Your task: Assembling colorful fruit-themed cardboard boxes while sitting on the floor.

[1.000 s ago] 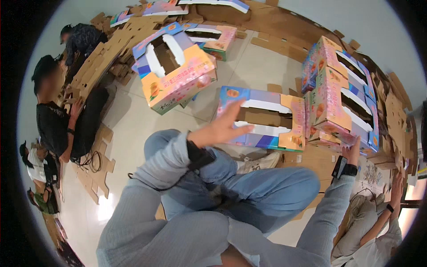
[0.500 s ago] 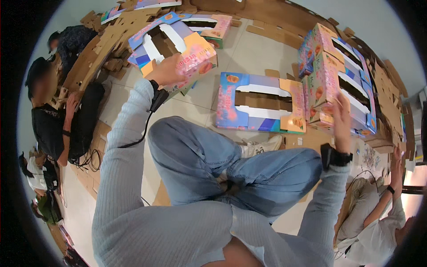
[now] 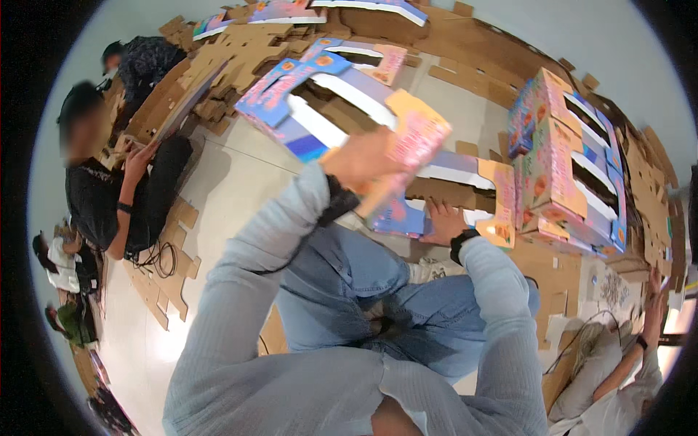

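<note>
My left hand (image 3: 366, 158) is closed on the near side of a colorful cardboard carton (image 3: 429, 123), blue, pink and orange with fruit pictures. This carton is tilted above the floor, and its right end overlaps a similar carton (image 3: 502, 182) in front of my knees. My right hand (image 3: 442, 220) grips the near rim of that second carton, fingers hooked over the edge of its top opening. Both cartons have a wide opening framed by white flaps, with bare brown board inside. The held carton hides the second one's left part.
Stacked matching cartons (image 3: 556, 171) stand at the right. Another carton (image 3: 389, 62) sits behind the lifted one. Flattened brown cardboard (image 3: 480, 83) lies along the wall and at left. One person (image 3: 94, 182) sits at the left, another (image 3: 618, 385) at the lower right.
My left hand has carried its carton rightward, partly over the middle one. My right hand has left the stacked cartons at the right and now holds the middle carton's near rim.
</note>
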`<action>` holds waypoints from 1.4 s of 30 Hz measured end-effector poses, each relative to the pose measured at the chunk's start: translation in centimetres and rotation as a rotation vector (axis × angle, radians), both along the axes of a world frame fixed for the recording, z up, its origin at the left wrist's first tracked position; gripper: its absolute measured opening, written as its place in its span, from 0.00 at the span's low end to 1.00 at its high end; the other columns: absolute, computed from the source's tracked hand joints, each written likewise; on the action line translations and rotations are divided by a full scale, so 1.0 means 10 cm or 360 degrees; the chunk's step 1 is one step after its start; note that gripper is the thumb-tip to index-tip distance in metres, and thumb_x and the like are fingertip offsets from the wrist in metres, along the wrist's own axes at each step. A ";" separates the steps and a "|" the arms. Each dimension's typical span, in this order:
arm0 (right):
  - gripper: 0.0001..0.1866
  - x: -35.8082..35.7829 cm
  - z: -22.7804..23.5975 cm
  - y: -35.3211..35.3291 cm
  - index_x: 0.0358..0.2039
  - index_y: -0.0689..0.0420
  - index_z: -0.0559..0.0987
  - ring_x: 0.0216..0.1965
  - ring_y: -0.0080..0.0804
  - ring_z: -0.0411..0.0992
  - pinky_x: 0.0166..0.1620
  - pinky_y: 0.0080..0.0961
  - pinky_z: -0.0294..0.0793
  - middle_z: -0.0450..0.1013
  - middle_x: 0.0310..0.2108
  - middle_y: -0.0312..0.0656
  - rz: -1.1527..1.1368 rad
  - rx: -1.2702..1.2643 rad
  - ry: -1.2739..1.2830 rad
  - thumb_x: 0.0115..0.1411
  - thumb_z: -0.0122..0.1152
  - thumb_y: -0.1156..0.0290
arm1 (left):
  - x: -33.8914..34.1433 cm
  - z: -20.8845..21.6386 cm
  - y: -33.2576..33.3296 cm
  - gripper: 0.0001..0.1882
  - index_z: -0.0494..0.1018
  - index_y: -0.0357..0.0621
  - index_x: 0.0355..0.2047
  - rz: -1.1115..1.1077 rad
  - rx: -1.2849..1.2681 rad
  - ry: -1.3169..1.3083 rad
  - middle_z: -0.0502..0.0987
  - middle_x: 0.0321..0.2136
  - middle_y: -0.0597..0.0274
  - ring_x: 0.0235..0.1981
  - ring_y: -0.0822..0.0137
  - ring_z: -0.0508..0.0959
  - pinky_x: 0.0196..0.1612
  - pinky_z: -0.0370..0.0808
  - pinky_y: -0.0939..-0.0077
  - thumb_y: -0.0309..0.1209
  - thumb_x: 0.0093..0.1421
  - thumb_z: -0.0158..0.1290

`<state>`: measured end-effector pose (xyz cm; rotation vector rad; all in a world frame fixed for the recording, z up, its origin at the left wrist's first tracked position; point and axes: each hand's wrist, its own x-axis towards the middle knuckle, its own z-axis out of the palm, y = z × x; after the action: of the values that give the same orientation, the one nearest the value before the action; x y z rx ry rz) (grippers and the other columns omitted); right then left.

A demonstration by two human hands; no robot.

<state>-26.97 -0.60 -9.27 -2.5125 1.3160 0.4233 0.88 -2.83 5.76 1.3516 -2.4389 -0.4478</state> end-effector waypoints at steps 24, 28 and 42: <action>0.24 -1.66 0.71 -0.22 0.59 0.59 0.64 0.48 0.24 0.70 0.51 0.25 0.71 0.69 0.50 0.36 -0.1471 0.1114 -0.2510 0.68 0.50 0.59 | 0.13 -0.12 0.07 0.33 0.61 0.36 0.58 0.0175 -0.0294 0.0251 0.65 0.55 0.42 0.56 0.44 0.66 0.57 0.63 0.55 0.37 0.55 0.57; 0.24 -1.65 0.52 -0.29 0.58 0.61 0.64 0.48 0.25 0.68 0.53 0.25 0.68 0.69 0.50 0.37 -0.1542 0.1179 -0.2363 0.67 0.51 0.61 | 0.79 -0.47 -0.13 0.34 0.62 0.34 0.54 0.0570 -0.0541 -0.0166 0.68 0.52 0.45 0.53 0.48 0.69 0.51 0.67 0.48 0.40 0.51 0.59; 0.23 -1.44 0.67 -0.17 0.51 0.61 0.66 0.42 0.25 0.67 0.43 0.24 0.69 0.68 0.41 0.37 -0.1586 0.0653 -0.1586 0.62 0.58 0.60 | 1.15 -0.77 -0.60 0.45 0.60 0.37 0.56 0.0804 0.0218 -0.0761 0.66 0.54 0.47 0.59 0.50 0.64 0.60 0.52 0.34 0.59 0.48 0.56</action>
<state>-41.40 -2.25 -2.62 -1.1393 1.5301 -0.6258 12.35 -8.80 -1.89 2.2674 -2.2938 -0.1756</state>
